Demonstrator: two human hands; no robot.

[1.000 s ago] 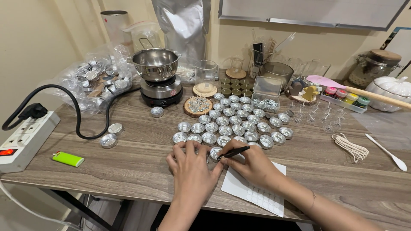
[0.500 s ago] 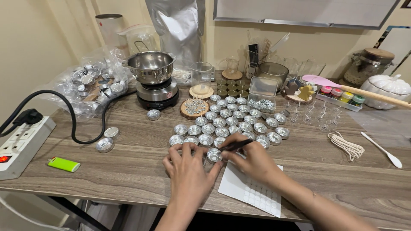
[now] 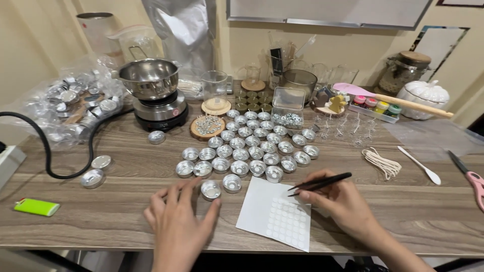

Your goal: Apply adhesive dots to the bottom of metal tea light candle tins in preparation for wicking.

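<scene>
Aluminium cup point(image 3: 210, 190), shallow and empty, is sitting on the counter point(image 3: 126, 211); I'm cupping it with my left hand point(image 3: 176, 221), fingers loosely curled. My right hand point(image 3: 343, 201) is pinching black tweezers point(image 3: 320, 183) above the sticker sheet point(image 3: 275, 214).

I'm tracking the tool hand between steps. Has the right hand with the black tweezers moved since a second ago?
Yes. The right hand with the tweezers has drawn back from the metal cups to the right, beside the white sticker sheet.
</scene>
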